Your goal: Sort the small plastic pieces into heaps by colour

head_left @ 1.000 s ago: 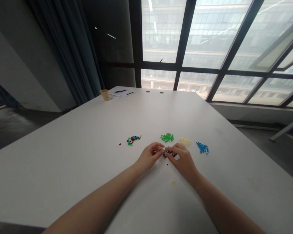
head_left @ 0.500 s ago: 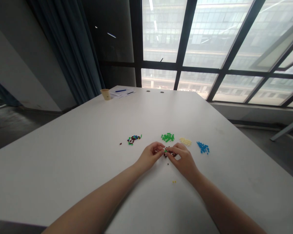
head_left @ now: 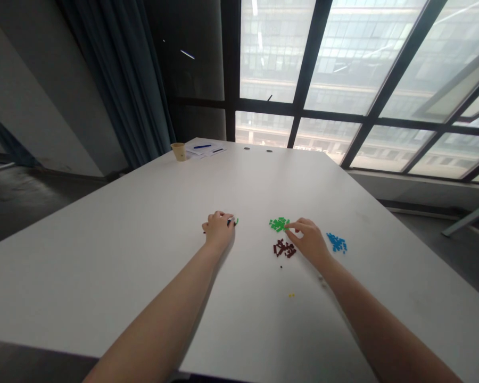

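Observation:
My left hand [head_left: 219, 230] rests curled on the white table [head_left: 104, 255], lying over a small mixed pile of beads [head_left: 235, 221] that shows only at its right edge. My right hand [head_left: 309, 239] reaches to the pile of green beads [head_left: 278, 224], thumb and forefinger pinched at its right edge. A pile of dark brown beads [head_left: 285, 249] lies just left of that hand. The pile of blue beads [head_left: 337, 242] sits to its right. What the fingers of either hand hold is too small to see.
A stray dark bead [head_left: 281, 266] and a couple of yellow beads [head_left: 291, 294] lie nearer to me. A paper cup [head_left: 179, 151], papers and a blue pen [head_left: 202, 147] stand at the table's far left corner. Big windows rise behind the table.
Both hands left the brown pile and moved apart: the left went left onto the mixed pile, the right went up to the green pile. The brown pile now lies uncovered.

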Demonstrator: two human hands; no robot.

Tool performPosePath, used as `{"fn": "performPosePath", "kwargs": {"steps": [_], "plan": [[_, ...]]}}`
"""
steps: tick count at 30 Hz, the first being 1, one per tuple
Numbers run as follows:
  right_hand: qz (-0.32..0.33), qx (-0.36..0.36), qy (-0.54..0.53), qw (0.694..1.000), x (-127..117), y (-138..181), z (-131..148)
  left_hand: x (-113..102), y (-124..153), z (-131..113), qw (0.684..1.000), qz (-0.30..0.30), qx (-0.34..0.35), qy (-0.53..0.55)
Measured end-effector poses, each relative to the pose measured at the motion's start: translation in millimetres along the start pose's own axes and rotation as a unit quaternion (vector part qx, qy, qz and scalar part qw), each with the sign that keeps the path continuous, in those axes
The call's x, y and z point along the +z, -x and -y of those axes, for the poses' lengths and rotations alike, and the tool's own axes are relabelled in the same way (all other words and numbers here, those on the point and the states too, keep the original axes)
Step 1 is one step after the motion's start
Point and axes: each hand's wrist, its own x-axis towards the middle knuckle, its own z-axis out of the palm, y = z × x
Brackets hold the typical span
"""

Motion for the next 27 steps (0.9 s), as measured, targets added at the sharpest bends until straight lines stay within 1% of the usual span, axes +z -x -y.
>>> {"fn": "performPosePath", "kwargs": {"steps": [3,7,12,15,18,22,24,27], "plan": [[0.031,0.029,0.018,0.999,8.5,-25.7,-3.6,7.7,0.1,3.7,0.999,0.026,-0.004,-0.029],[0.086,0.085,0.071,0.99,24.6,-52.5,-2.0,10.2,1.7,2.9,0.999,0.024,0.017,-0.02],[0.114,0.152,0.109,0.976,44.9,-65.7,-0.4,8.2,2.3,1.2,0.999,0.037,0.024,-0.022],[0.13,0.176,0.124,0.968,51.9,-67.1,-1.2,8.3,3.7,-0.6,0.997,0.049,0.048,-0.023],[0.136,0.189,0.136,0.963,52.8,-66.7,-1.6,8.4,5.0,-1.7,0.996,0.061,0.062,-0.024],[0.131,0.191,0.138,0.963,46.1,-65.7,-1.2,7.4,4.7,-1.5,0.995,0.059,0.076,-0.016],[0.118,0.187,0.134,0.966,40.6,-64.1,-1.5,6.9,3.9,-1.2,0.995,0.059,0.079,-0.011],[0.079,0.165,0.113,0.977,29.9,-55.9,-2.4,6.8,3.5,-1.2,0.995,0.057,0.083,-0.006]]}}
